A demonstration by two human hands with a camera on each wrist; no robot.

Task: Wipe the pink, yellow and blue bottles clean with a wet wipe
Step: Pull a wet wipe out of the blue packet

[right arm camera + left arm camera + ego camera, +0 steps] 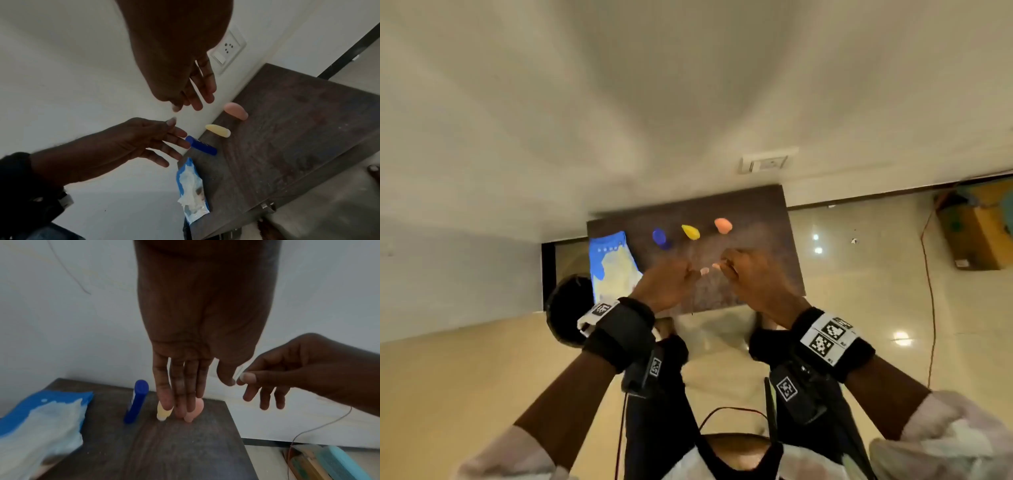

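Three small bottles stand in a row at the back of a dark wooden table (763, 284): blue (659, 236) (136, 400) (202, 146), yellow (690, 232) (218, 130) and pink (723, 226) (236, 111). A blue wet wipe pack (613, 263) (41, 423) lies at the table's left end with white wipe showing. Both hands hover side by side above the table's front half, touching no bottle. My left hand (681, 274) (180, 389) has straight fingers. My right hand (736, 270) (265, 386) brings thumb and forefinger together by the left thumb. A pale blur sits there, too unclear to name.
The table stands against a white wall with a socket plate (767, 162) above it. A cardboard box (976, 233) and an orange cable (928, 281) lie on the glossy floor to the right. A dark round object (566, 308) sits by the table's left front corner.
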